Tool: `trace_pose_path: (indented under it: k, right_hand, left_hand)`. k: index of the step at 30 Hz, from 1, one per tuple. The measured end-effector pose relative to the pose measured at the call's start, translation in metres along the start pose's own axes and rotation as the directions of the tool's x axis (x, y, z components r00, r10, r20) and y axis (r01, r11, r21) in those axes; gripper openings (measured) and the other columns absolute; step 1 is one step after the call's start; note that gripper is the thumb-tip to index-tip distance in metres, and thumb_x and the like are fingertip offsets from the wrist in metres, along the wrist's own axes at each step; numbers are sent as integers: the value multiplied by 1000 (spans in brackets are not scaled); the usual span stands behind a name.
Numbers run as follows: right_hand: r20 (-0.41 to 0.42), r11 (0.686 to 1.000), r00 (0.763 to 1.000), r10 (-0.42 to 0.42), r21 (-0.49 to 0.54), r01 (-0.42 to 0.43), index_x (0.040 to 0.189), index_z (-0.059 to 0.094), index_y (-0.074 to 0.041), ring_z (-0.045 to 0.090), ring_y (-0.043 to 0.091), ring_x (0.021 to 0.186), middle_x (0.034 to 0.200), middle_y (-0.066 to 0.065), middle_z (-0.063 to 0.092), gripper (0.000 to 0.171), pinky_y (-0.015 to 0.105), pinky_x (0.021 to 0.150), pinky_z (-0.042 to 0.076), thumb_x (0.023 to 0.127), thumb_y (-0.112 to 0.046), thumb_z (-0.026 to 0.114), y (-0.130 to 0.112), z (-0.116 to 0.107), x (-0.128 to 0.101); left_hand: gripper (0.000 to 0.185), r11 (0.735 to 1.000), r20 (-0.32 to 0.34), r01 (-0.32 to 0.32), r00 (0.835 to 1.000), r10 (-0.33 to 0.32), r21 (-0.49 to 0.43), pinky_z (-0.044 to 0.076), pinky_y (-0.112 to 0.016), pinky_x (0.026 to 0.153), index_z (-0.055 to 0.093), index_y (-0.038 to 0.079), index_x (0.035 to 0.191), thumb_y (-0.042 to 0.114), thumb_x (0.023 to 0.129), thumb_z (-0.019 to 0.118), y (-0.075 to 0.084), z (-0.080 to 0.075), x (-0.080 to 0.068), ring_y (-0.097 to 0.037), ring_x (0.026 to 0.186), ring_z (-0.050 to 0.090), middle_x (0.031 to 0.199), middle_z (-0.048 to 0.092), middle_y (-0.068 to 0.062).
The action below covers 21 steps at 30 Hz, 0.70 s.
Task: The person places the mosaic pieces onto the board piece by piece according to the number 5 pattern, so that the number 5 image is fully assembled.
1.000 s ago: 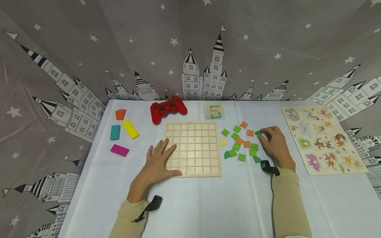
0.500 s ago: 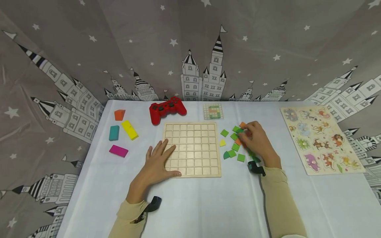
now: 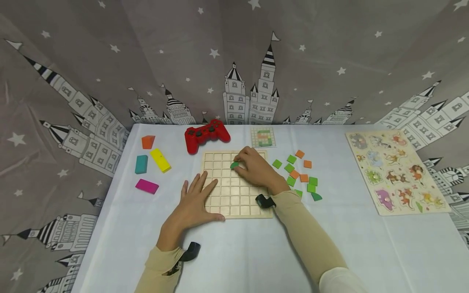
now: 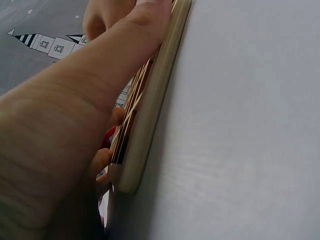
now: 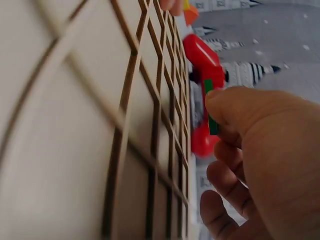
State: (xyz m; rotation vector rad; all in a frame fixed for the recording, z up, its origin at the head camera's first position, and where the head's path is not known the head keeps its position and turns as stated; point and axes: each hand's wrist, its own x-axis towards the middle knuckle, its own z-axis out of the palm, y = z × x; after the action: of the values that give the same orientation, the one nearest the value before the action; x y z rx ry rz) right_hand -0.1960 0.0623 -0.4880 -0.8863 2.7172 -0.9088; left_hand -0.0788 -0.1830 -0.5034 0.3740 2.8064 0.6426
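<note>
A wooden grid board [image 3: 239,190] with square cells lies mid-table. My left hand [image 3: 192,203] rests spread on its left side, thumb on the near edge, fingers straight. Over the board's upper part, my right hand [image 3: 256,169] pinches a dark green quarter-round tile [image 3: 234,165] between thumb and fingers. In the right wrist view the green tile [image 5: 210,107] is held edge-on, apart from the grid. Right of the board lie several green square tiles [image 3: 289,168], several orange square tiles [image 3: 304,178] and another quarter-round tile [image 3: 316,197]. My right forearm covers some of that area.
A small pattern card [image 3: 263,137] lies behind the board, beside a red game controller [image 3: 207,135]. At left are orange [image 3: 148,142], teal [image 3: 141,164], yellow [image 3: 160,160] and magenta [image 3: 147,186] blocks. An animal peg puzzle [image 3: 397,173] lies at far right.
My right hand has moved left from beyond the loose tiles to above the board, carrying the green quarter-round tile. My left hand has stayed in place on the board.
</note>
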Motion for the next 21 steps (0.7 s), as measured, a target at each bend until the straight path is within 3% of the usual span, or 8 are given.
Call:
trace_pose_path:
  k: [9, 21]
  right_hand:
    - [32, 999, 999, 17, -49, -15, 120, 72, -13, 55, 20, 115, 125, 2, 59, 26, 35, 104, 49, 101, -30, 64, -8, 19, 22]
    - [14, 993, 997, 80, -87, -78, 119, 74, -16, 57, 24, 119, 127, 3, 63, 25, 38, 107, 48, 100, -30, 66, -15, 20, 26]
  left_hand:
    - [118, 1000, -4, -3, 1000, 3, 7, 2, -70, 123, 34, 20, 161, 70, 66, 83, 0, 2, -1, -42, 159, 7, 173, 9, -15]
    - [117, 1000, -4, 2, 1000, -2, -3, 0, -69, 123, 34, 21, 161, 70, 66, 83, 0, 0, 0, -41, 159, 7, 173, 9, -15]
